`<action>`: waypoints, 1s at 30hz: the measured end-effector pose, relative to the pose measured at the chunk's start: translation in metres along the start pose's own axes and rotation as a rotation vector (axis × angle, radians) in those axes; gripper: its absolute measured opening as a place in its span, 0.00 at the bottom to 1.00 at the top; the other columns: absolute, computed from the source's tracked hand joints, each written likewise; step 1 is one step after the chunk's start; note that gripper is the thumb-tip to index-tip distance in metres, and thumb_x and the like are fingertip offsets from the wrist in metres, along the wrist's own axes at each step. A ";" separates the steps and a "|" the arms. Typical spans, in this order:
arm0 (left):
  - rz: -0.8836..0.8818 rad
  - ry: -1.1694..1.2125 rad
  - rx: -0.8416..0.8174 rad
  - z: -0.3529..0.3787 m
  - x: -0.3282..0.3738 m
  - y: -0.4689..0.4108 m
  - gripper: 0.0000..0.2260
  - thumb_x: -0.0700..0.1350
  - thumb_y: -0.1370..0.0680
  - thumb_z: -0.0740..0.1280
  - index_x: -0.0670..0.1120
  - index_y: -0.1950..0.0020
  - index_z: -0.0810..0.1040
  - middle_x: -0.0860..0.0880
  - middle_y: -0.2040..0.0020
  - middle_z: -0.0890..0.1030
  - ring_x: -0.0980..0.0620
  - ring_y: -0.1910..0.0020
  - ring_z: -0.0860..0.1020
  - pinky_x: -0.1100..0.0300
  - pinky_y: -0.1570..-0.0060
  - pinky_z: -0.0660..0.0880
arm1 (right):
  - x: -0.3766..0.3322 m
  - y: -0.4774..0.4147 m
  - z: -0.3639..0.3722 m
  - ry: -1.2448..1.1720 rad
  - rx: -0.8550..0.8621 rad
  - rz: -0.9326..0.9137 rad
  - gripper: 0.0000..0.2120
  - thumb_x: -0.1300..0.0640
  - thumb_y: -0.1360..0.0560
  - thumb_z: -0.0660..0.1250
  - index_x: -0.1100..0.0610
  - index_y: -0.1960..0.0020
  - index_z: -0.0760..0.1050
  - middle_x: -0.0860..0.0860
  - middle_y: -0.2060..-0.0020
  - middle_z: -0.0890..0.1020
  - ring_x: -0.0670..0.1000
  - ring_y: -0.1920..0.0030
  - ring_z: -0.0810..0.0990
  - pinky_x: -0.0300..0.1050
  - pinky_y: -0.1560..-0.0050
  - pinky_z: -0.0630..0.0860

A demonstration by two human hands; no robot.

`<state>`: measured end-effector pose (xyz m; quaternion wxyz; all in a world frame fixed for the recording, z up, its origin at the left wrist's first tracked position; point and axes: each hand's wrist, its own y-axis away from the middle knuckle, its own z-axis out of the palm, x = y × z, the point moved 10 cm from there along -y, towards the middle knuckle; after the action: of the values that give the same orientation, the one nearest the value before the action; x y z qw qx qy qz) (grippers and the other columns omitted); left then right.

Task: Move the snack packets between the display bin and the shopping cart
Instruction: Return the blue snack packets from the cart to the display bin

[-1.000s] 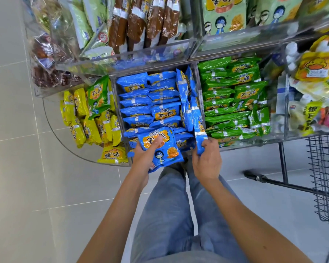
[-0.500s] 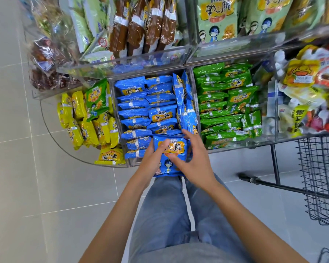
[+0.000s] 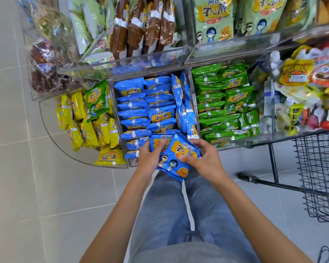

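Observation:
A clear display bin [image 3: 195,103] in the middle of the lower shelf is packed with blue snack packets [image 3: 160,114]. At its front edge I hold blue packets in both hands. My left hand [image 3: 150,158] grips a blue packet [image 3: 157,142] that sits partly behind the other one. My right hand [image 3: 203,158] grips a tilted blue packet [image 3: 179,158] with cartoon faces, thumb on its front. The black wire shopping cart [image 3: 319,179] stands at the right edge.
Yellow packets [image 3: 84,120] fill the curved bin to the left, green packets [image 3: 224,103] the bin to the right. Mixed sweets [image 3: 308,92] lie further right. An upper shelf [image 3: 133,61] holds brown and pale green bags. My legs in jeans [image 3: 169,215] are below, on grey tiles.
My right hand left the packets standing on edge at the bin's right side and came to the front. Both hands now hold blue packets, one tilted over the other, just outside the bin.

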<state>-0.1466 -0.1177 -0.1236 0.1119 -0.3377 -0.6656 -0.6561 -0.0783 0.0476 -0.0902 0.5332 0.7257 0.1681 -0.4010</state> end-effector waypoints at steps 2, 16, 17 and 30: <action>0.068 -0.099 0.044 -0.010 0.005 -0.004 0.12 0.52 0.24 0.67 0.48 0.44 0.77 0.48 0.46 0.82 0.50 0.49 0.82 0.59 0.57 0.77 | 0.002 0.001 -0.013 0.037 0.074 0.008 0.20 0.63 0.38 0.79 0.51 0.57 0.70 0.48 0.61 0.79 0.41 0.64 0.79 0.35 0.62 0.76; 0.347 -0.488 0.056 -0.012 0.031 -0.014 0.19 0.58 0.24 0.64 0.43 0.45 0.77 0.52 0.51 0.81 0.53 0.49 0.79 0.65 0.51 0.75 | -0.013 0.010 -0.035 0.653 0.390 -0.061 0.20 0.51 0.31 0.72 0.55 0.55 0.60 0.52 0.59 0.75 0.59 0.57 0.75 0.49 0.62 0.68; 0.374 -0.550 0.034 -0.007 0.031 -0.014 0.21 0.59 0.24 0.64 0.42 0.44 0.77 0.50 0.51 0.81 0.50 0.49 0.79 0.60 0.52 0.75 | -0.014 0.008 -0.028 0.685 0.369 -0.067 0.20 0.51 0.30 0.72 0.55 0.54 0.60 0.53 0.56 0.76 0.60 0.55 0.76 0.51 0.60 0.69; 0.438 -0.067 0.130 -0.043 0.089 -0.017 0.04 0.46 0.21 0.65 0.53 0.55 0.76 0.57 0.60 0.80 0.66 0.62 0.79 0.70 0.65 0.75 | -0.018 -0.012 -0.002 1.149 0.276 -0.051 0.34 0.45 0.25 0.64 0.52 0.25 0.52 0.57 0.41 0.66 0.59 0.46 0.74 0.50 0.53 0.71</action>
<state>-0.2361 -0.1302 -0.0797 0.2510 -0.4876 -0.6208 -0.5602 -0.0968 0.0576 -0.0836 0.2474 0.8850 0.3936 0.0257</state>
